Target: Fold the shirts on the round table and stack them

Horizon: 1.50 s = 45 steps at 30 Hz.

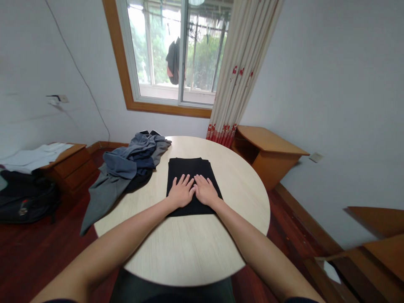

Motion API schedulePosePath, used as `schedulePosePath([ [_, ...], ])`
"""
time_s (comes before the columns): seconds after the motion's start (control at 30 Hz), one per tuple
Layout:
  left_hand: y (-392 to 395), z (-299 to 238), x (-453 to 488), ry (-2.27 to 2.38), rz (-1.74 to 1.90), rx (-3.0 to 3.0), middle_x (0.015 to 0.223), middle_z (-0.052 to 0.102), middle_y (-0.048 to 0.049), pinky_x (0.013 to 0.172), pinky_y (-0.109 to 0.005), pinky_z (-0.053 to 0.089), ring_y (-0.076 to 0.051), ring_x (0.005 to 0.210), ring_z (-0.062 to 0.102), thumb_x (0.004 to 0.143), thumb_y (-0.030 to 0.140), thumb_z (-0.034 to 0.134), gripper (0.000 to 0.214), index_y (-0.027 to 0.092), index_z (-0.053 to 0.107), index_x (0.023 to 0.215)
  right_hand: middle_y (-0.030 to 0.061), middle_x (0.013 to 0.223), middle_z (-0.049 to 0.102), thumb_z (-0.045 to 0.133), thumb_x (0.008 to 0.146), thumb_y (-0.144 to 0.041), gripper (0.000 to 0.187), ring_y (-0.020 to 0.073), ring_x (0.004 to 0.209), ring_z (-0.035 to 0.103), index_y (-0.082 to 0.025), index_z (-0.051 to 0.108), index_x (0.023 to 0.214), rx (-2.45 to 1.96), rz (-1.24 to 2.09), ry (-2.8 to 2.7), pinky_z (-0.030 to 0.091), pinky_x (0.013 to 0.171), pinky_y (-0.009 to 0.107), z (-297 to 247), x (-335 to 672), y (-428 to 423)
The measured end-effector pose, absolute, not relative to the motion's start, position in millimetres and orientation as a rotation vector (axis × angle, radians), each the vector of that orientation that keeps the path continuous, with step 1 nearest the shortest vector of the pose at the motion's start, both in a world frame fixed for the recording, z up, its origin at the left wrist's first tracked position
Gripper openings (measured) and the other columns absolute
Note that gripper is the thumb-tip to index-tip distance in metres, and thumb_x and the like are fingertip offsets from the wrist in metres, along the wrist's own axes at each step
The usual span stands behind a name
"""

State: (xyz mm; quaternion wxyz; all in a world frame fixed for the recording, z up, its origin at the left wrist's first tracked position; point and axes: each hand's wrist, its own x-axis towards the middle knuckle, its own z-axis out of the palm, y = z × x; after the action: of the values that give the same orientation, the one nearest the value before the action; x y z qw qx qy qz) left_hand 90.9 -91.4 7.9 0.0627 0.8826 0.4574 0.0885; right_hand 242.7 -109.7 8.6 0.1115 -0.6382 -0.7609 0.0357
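Observation:
A black garment, folded into a flat rectangle (189,166), lies in the middle of the round table (243,181). What kind of garment it is, I cannot tell from the folded shape. My left hand (181,191) rests flat on it with the fingers spread. Close beside it, my right hand (205,189) also presses flat on the cloth, fingers stretched forward. The two hands nearly meet at the thumbs, and neither grips the fabric.
A loose heap of grey, blue and black clothes (126,160) hangs over the table's left edge. Behind the table are a window and a curtain (240,71). A wooden desk (268,147) stands at the right, a wooden cabinet (74,164) and black bag (28,198) at the left.

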Motion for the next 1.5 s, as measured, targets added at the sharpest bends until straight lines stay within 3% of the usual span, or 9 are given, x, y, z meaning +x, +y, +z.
schedulePosePath([
  [0.13,-99,0,63,1.365,0.355,2.697,0.162,0.03,-0.0098,0.121,-0.055,0.017,-0.034,0.152,0.019,0.099,0.058,0.035,0.066,0.021,0.043,0.153,0.0076,0.162,0.031,0.032,0.103,-0.046,0.058,0.0258,0.152,0.021,-0.019,0.04,0.153,-1.94,0.107,-2.191,0.014,0.122,0.049,4,264,-121],
  [0.3,-108,0,37,1.421,0.386,2.69,0.163,0.029,-0.0082,0.12,-0.056,0.019,-0.037,0.151,0.021,0.099,0.058,0.035,0.064,0.023,0.044,0.152,0.0113,0.162,0.029,0.031,0.103,-0.048,0.062,0.0291,0.15,0.027,-0.015,0.036,0.155,-2.094,0.083,-2.036,0.022,0.119,0.052,7,283,-130],
  [0.5,-128,-2,53,1.236,0.408,2.86,0.162,0.031,-0.0057,0.121,-0.059,0.013,-0.034,0.151,0.022,0.1,0.056,0.034,0.061,0.026,0.041,0.153,0.0137,0.161,0.031,0.032,0.103,-0.04,0.057,0.0315,0.151,0.021,-0.013,0.043,0.151,-1.993,-0.135,-2.151,0.009,0.121,0.054,10,255,-146],
  [0.6,-136,-4,52,1.163,0.352,2.867,0.163,0.027,-0.0062,0.12,-0.059,0.016,-0.033,0.151,0.021,0.1,0.058,0.033,0.064,0.026,0.037,0.155,0.0096,0.162,0.03,0.028,0.104,-0.046,0.059,0.027,0.152,0.022,-0.017,0.04,0.153,-1.901,-0.01,-2.246,0.013,0.122,0.051,8,256,-156],
  [0.8,-128,2,25,1.181,0.283,2.809,0.164,0.024,-0.0065,0.119,-0.059,0.018,-0.032,0.152,0.019,0.099,0.061,0.036,0.066,0.027,0.036,0.155,0.0083,0.165,0.023,0.032,0.102,-0.052,0.063,0.0273,0.153,0.018,-0.019,0.034,0.156,-1.927,0.172,-2.168,0.013,0.121,0.056,4,299,-156],
  [0.97,-90,9,-2,1.382,0.334,2.654,0.156,0.042,-0.0096,0.116,-0.055,0.031,-0.031,0.145,0.037,0.103,0.041,0.03,0.053,0.019,0.053,0.145,0.0098,0.159,0.038,0.024,0.104,-0.045,0.056,0.0245,0.148,0.032,-0.02,0.045,0.151,-1.758,0.475,-2.012,0.02,0.122,0.052,-5,344,-134],
  [1.13,-69,13,-27,1.097,0.436,2.728,0.151,0.05,-0.0106,0.117,-0.045,0.035,-0.027,0.14,0.045,0.091,0.019,0.043,0.049,0.015,0.062,0.136,0.0114,0.15,0.051,0.051,0.096,-0.037,0.047,0.0273,0.14,0.045,-0.022,0.06,0.139,-1.472,0.572,-1.976,0.027,0.122,0.05,-10,374,-126],
  [1.4,-71,20,-19,0.857,0.328,2.761,0.158,0.04,-0.0069,0.118,-0.049,0.033,-0.03,0.146,0.036,0.077,0.009,0.056,0.065,0.024,0.058,0.14,0.0079,0.16,0.032,0.073,0.083,-0.041,0.047,0.0311,0.146,0.036,-0.031,0.068,0.129,-1.219,0.788,-2.042,0.036,0.117,0.052,-11,374,-132],
  [1.5,-66,16,-12,0.912,0.353,2.823,0.155,0.045,-0.0037,0.118,-0.053,0.029,-0.028,0.146,0.036,0.076,0.002,0.049,0.064,0.027,0.063,0.134,0.01,0.156,0.039,0.069,0.087,-0.04,0.034,0.0307,0.144,0.039,-0.029,0.074,0.119,-1.2,0.649,-2.031,0.036,0.116,0.053,-13,368,-131],
])
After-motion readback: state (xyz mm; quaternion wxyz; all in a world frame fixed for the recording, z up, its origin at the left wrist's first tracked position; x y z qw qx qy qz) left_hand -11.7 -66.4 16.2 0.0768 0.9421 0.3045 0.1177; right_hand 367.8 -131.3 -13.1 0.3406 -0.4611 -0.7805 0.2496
